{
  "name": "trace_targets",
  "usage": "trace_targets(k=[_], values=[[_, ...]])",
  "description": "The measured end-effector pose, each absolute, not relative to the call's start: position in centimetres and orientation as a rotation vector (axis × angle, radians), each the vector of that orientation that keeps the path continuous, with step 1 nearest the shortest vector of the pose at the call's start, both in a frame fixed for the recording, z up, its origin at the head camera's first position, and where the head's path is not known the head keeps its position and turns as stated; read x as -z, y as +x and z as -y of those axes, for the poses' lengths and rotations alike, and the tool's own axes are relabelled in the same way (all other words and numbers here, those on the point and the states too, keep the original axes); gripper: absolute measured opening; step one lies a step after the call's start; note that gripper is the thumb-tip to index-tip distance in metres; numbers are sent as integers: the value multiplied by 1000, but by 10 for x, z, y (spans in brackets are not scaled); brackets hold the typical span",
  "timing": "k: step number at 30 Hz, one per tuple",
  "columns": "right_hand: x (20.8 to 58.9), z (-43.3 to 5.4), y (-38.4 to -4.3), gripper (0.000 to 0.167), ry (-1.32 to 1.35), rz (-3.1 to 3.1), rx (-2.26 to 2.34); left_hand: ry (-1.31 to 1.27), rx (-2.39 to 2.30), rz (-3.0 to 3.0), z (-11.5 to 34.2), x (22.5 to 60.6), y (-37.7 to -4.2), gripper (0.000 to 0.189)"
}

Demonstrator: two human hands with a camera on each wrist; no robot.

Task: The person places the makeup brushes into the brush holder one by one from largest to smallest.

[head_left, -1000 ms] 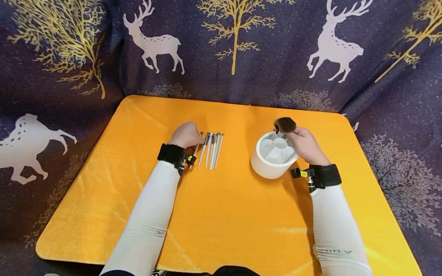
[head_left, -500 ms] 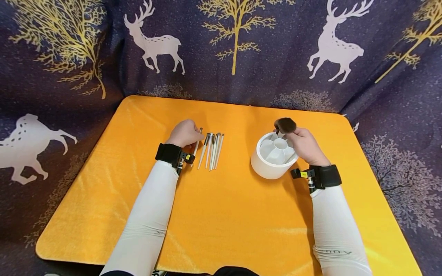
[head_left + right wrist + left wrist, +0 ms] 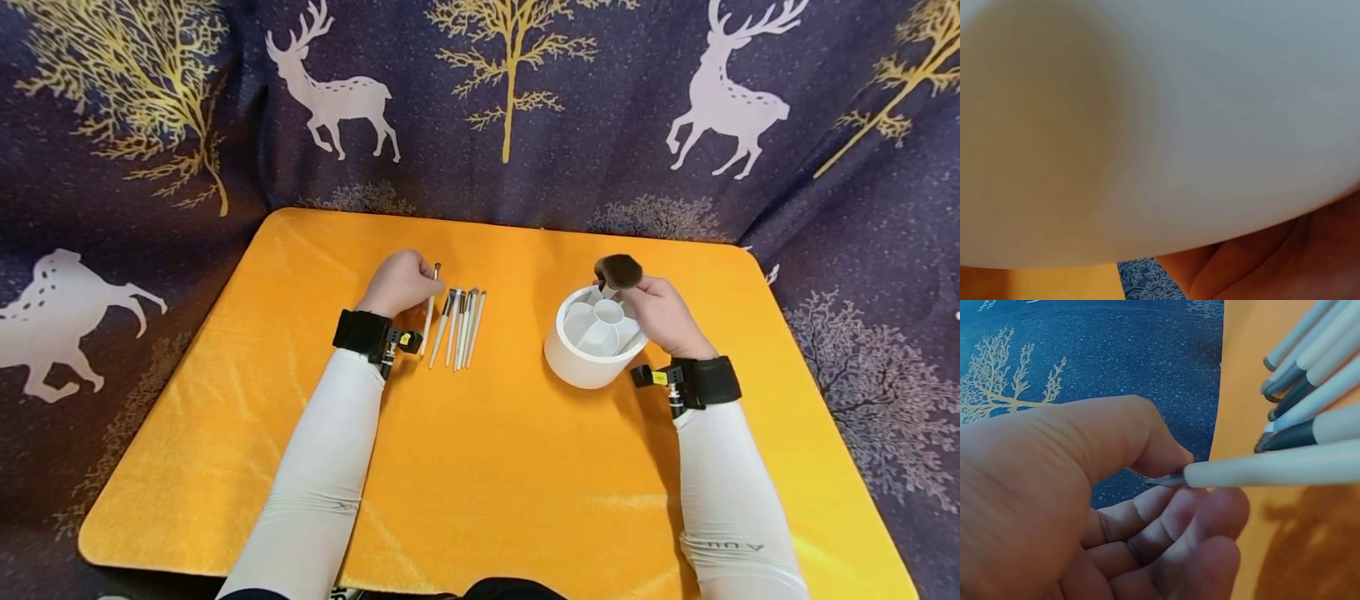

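Observation:
My left hand [image 3: 401, 283] pinches a slim makeup brush [image 3: 1260, 467] near its bristle end, between thumb and fingertips; its pale handle points toward me. Just right of it, several more thin brushes [image 3: 461, 329] with pale handles lie side by side, dark tips facing away. A round white brush holder [image 3: 588, 367] with inner compartments stands on the right. My right hand [image 3: 667, 317] grips its far right rim, the fingers partly hidden behind it. A fluffy dark brush [image 3: 621, 272] rises from the holder by those fingers. In the right wrist view, the holder's wall [image 3: 1229, 137] fills most of the picture.
An orange cloth [image 3: 510, 483] covers the table under everything. Behind it and along both sides hangs a dark blue curtain [image 3: 570, 125] with white deer and yellow trees.
My left hand has moved slightly away from me and left, drawing the pinched brush along so that it stands farther back than the row. The right hand and holder have stayed put.

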State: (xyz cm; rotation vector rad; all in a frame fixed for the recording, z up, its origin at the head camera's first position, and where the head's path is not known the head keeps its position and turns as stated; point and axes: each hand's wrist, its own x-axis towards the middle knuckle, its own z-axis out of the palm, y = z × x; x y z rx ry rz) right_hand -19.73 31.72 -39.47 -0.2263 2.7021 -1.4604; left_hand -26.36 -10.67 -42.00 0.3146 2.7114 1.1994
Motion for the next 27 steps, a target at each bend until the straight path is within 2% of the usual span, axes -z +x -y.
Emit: trace_targets(k=[7, 27], values=[[395, -316, -197, 57, -224, -2710, 1460, 314, -1335, -2690, 103, 413, -260, 14], [395, -314, -198, 50, -195, -2792, 1488, 334, -1519, -2655, 97, 408, -260, 17]])
